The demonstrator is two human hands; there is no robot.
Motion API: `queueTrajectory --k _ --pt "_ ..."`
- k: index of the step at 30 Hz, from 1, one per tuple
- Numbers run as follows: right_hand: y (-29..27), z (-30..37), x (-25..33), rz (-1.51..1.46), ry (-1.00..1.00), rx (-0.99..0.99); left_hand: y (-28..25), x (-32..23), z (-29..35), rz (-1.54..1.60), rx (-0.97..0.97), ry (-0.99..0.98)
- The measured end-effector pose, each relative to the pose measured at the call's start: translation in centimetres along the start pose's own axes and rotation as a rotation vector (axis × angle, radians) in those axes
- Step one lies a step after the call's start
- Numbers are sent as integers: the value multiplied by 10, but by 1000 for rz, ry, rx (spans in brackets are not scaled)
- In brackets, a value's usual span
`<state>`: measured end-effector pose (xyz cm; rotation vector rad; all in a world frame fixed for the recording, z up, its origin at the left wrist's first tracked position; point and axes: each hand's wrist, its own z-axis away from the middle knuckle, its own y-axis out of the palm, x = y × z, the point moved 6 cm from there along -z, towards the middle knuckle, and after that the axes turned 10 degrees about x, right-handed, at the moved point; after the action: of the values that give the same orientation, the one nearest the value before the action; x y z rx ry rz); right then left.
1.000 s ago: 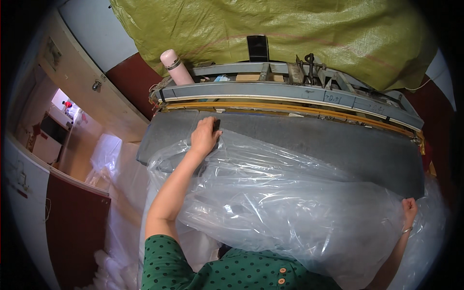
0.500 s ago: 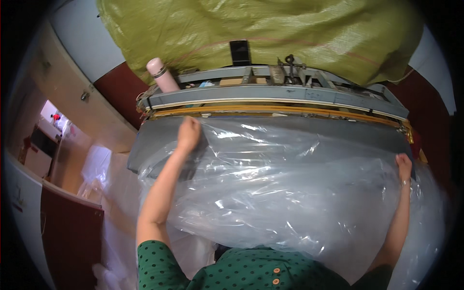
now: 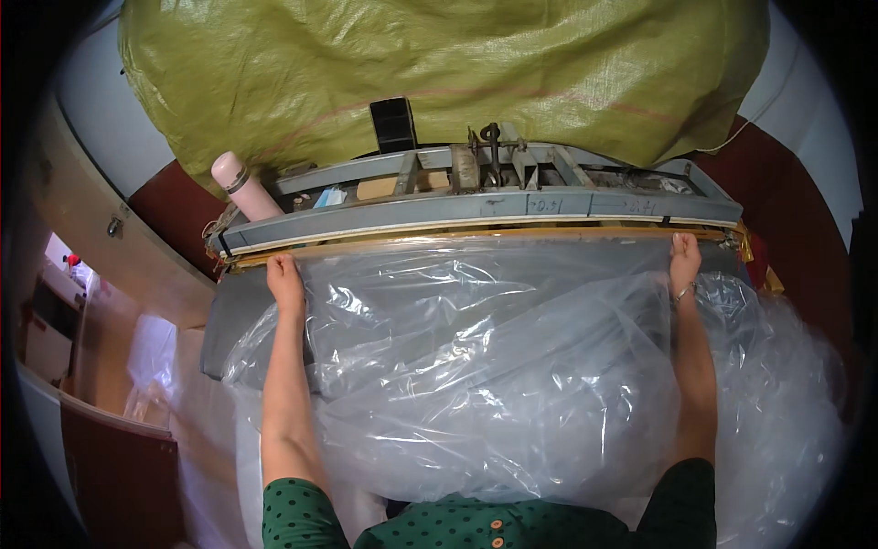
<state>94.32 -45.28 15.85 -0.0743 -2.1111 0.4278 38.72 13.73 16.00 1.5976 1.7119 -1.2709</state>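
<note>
A wide sheet of clear plastic film drapes over a grey work surface and falls toward me. My left hand is closed on the film's far edge at its left end. At the right end, my right hand pinches the same edge, a bracelet on its wrist. Between the two hands the edge is stretched nearly straight, lying along an orange-brown strip at the foot of a long grey metal bar. Both hands are close to this bar.
Behind the bar, a metal frame carries a pink bottle, a dark phone and a black clamp-like fitting. A large yellow-green woven sack fills the back. More film bunches at the right. A door stands at the left.
My right hand has moved up and leftward to the bar, bringing the film edge with it. My left hand remains closed near the bar. The view has shifted, and the film edge now looks straighter.
</note>
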Motion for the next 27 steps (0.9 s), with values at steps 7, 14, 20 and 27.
queueTrajectory --k 7,14,20,27 --pt "6 -11 -4 -61 16 -49 9 -1 -4 122 -21 -72" --pt "7 -10 -7 -319 159 12 -7 14 -7 139 -136 -53" --pt "6 -7 7 -286 161 75 -14 -4 -2 341 -256 -4" --pt "-5 24 88 217 -189 191 -36 -74 19 -866 251 241"
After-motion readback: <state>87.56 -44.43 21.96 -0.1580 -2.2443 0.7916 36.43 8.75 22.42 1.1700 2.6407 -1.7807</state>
